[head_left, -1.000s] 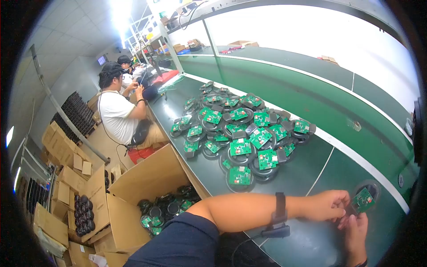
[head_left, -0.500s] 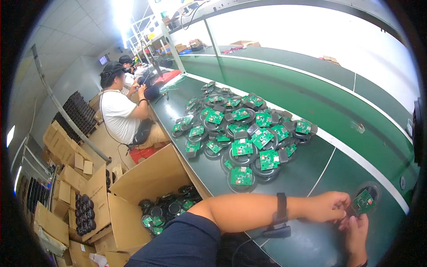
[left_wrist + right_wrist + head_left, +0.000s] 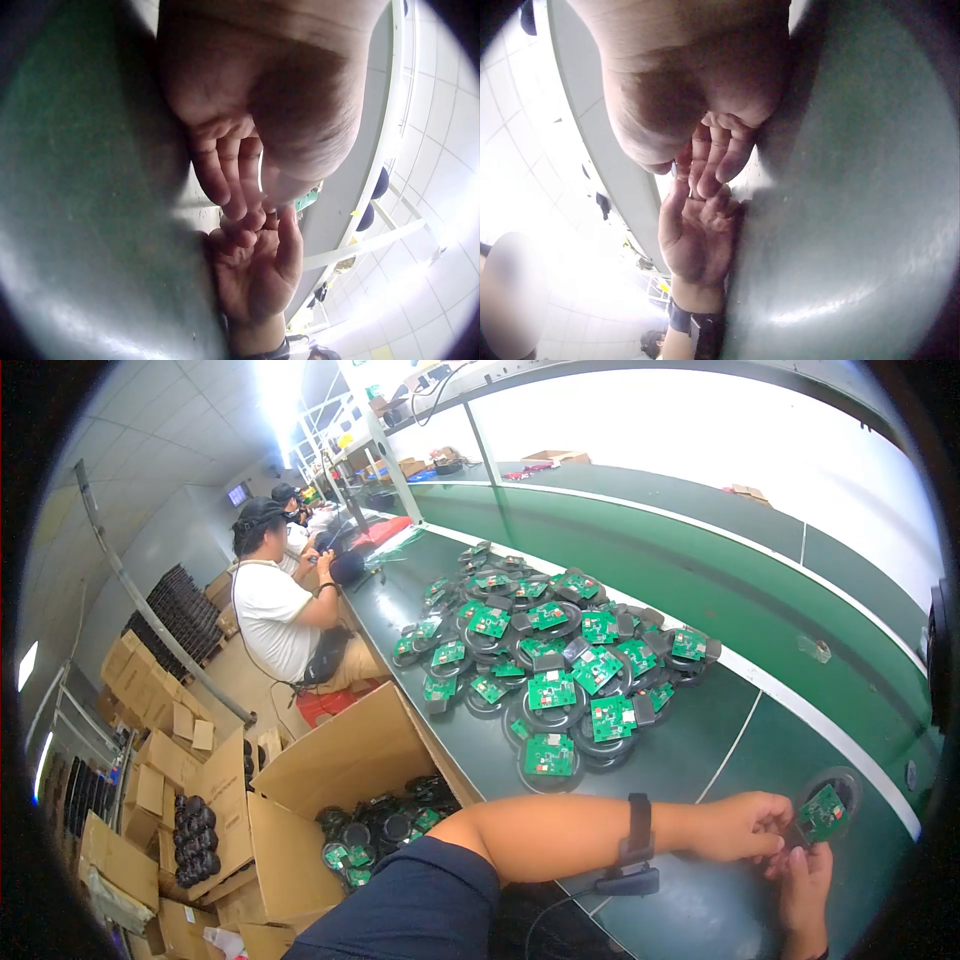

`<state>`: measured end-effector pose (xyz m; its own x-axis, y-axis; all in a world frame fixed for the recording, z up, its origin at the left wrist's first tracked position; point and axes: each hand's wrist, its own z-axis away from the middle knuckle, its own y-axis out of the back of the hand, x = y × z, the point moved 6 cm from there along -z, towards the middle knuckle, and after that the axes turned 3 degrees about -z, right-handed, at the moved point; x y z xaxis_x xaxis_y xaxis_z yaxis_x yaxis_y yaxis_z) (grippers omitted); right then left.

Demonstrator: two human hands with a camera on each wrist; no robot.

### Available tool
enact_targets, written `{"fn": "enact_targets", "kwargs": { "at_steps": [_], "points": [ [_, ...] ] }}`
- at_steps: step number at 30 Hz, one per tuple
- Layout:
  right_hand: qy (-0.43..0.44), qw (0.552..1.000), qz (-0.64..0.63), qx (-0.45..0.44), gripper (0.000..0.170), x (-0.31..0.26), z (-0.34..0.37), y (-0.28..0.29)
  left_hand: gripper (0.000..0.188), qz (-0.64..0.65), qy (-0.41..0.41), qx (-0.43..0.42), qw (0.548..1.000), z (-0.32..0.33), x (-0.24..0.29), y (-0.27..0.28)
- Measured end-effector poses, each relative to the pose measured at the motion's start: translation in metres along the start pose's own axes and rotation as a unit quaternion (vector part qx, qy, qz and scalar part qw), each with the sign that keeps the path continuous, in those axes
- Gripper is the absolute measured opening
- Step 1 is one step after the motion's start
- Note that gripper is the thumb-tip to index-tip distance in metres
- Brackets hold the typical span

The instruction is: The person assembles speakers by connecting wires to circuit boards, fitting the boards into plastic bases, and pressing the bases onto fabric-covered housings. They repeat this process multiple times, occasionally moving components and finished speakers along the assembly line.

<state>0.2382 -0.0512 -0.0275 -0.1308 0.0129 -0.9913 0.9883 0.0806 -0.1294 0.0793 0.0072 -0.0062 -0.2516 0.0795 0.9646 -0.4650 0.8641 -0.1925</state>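
At the right of the head view, my left hand (image 3: pixel 745 827) and right hand (image 3: pixel 805 880) meet, fingertips close together, pinching a small dark piece (image 3: pixel 797 834). Beside it, a green circuit board (image 3: pixel 824 813) lies tilted over a round, dark-rimmed disc (image 3: pixel 850 785). Both wrist views show curled fingers; they mostly hide the pinched piece. A bit of green board (image 3: pixel 306 199) shows past the left thumb in the left wrist view. More discs with green boards (image 3: pixel 550 690) lie heaped on the dark table (image 3: pixel 690 745).
An open cardboard box (image 3: pixel 335 760) with similar parts stands beside the table, below my left arm. A seated person in a white shirt (image 3: pixel 270 595) works farther along. A raised green ledge (image 3: pixel 640 545) runs behind the heap. Cartons (image 3: pixel 150 680) stand at left.
The head view has shifted slightly. The dark piece between my fingertips shows more clearly, and the green board has tilted a little. Both hands remain together at nearly the same place.
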Motion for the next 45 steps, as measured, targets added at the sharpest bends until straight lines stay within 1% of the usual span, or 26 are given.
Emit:
{"fn": "enact_targets", "kwargs": {
  "at_steps": [4, 7, 9, 13, 16, 19, 21, 24, 28, 33, 37, 39, 43, 45],
  "points": [
    [-0.001, 1.000, -0.010, 0.015, 0.045, -0.001, 0.003, -0.001, 0.013, 0.003, 0.009, -0.005, 1.000, 0.001, 0.001, -0.001],
    [0.004, 1.000, 0.010, -0.001, 0.044, -0.002, 0.000, 0.003, 0.013, -0.020, 0.006, -0.002, 1.000, 0.000, 0.003, 0.000],
    [-0.010, 0.999, 0.033, 0.004, 0.044, 0.000, -0.001, 0.006, 0.013, 0.000, 0.013, 0.005, 1.000, 0.000, 0.002, -0.001],
    [0.011, 0.999, 0.023, -0.020, 0.043, -0.003, -0.002, -0.001, 0.014, -0.016, -0.003, 0.000, 1.000, -0.002, -0.004, 0.001],
    [0.008, 1.000, 0.005, -0.003, 0.042, 0.001, 0.000, 0.001, 0.015, 0.010, -0.002, 0.018, 1.000, -0.001, -0.004, 0.001],
    [-0.009, 1.000, 0.027, 0.007, 0.041, 0.002, 0.001, 0.005, 0.015, 0.018, 0.002, 0.023, 1.000, 0.000, -0.001, 0.002],
    [0.001, 0.999, 0.034, 0.000, 0.041, -0.002, 0.000, 0.002, 0.015, -0.010, 0.007, 0.000, 1.000, -0.002, -0.001, 0.002],
    [-0.005, 0.998, 0.053, -0.016, 0.042, 0.000, -0.002, 0.004, 0.015, -0.017, 0.004, 0.004, 1.000, -0.001, -0.001, 0.001],
    [0.001, 1.000, 0.023, 0.013, 0.042, 0.002, 0.001, 0.001, 0.015, 0.021, -0.009, -0.002, 1.000, -0.001, 0.000, -0.001],
    [-0.007, 0.999, 0.038, -0.006, 0.042, 0.001, 0.001, 0.003, 0.015, -0.011, 0.006, 0.003, 1.000, -0.001, 0.002, 0.001],
    [0.007, 1.000, 0.016, -0.011, 0.042, 0.000, -0.001, 0.001, 0.015, 0.004, -0.013, 0.004, 1.000, -0.001, 0.001, 0.000],
    [-0.004, 1.000, 0.025, -0.007, 0.041, -0.003, 0.000, -0.003, 0.015, 0.013, -0.001, 0.002, 1.000, -0.001, -0.001, 0.000],
    [-0.001, 1.000, 0.028, 0.009, 0.041, 0.003, 0.001, 0.003, 0.015, 0.003, -0.006, 0.003, 1.000, 0.000, -0.001, 0.001],
    [-0.016, 1.000, 0.024, -0.013, 0.041, 0.002, 0.001, 0.002, 0.015, -0.029, 0.017, 0.009, 0.999, -0.001, -0.003, 0.003]
  ]
}}
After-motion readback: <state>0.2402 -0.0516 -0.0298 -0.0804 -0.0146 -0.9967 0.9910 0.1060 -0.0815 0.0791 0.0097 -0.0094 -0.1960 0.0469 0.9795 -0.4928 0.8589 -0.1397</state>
